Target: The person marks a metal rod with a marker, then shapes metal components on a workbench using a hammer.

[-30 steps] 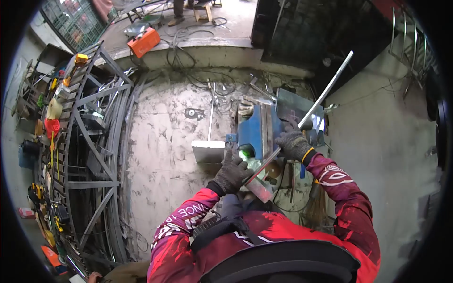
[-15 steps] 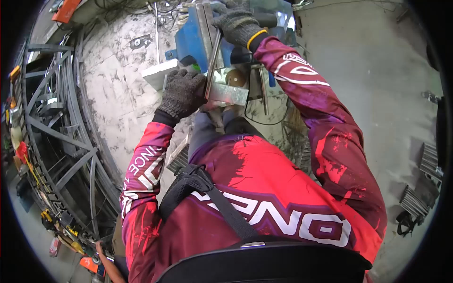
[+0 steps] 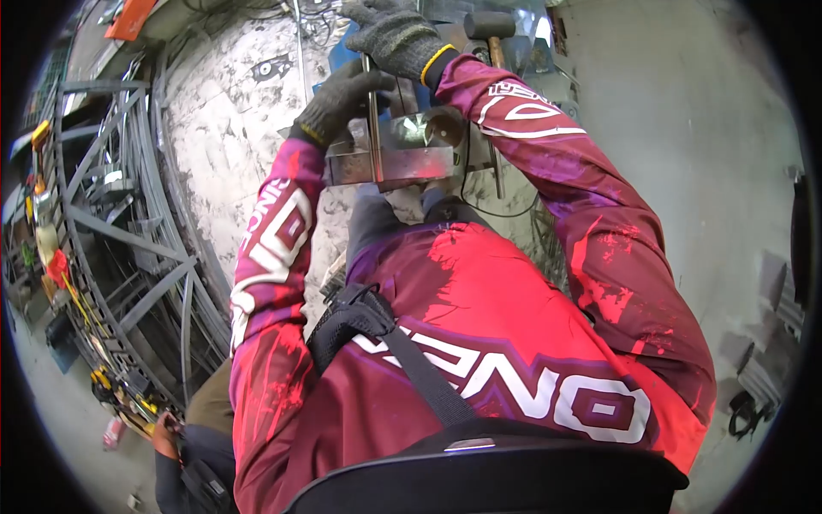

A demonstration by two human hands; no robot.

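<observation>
The left hand (image 3: 342,101) and right hand (image 3: 394,40) are at the metal bar (image 3: 375,133); I can't tell if their fingers grip. Best hold it steady by the metal block's (image 3: 421,163) near edge.

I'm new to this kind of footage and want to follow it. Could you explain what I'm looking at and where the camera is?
There is no machine arm here: these are a person's own hands in grey knit gloves. The single camera is worn on the head, looking forward and down, so the person's red shirt fills much of the view. The left hand is at a thin metal bar, and the right hand covers its far end; how firmly either grips is hidden. Beyond them is part of what looks like a blue vise. Nearer the body is a flat-sided metal piece, and to the right, a black-headed mallet.
</observation>
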